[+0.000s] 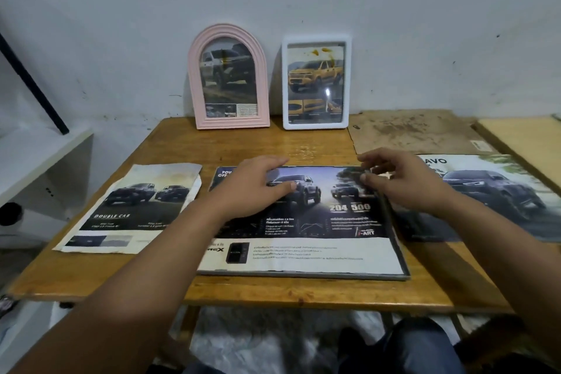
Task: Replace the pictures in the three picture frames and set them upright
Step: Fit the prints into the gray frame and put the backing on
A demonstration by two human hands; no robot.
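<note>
a plain home room: scuffed white wall, worn wooden table, white shelf.

Dim, flat indoor light; glare spot on the white frame; soft blur throughout, wide-angle bending at the edges.

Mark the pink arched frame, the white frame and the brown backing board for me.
pink arched frame [194, 94]: head view, on its left rim.
white frame [316, 38]: head view, on its top rim.
brown backing board [409, 130]: head view, on its bare middle.
</note>
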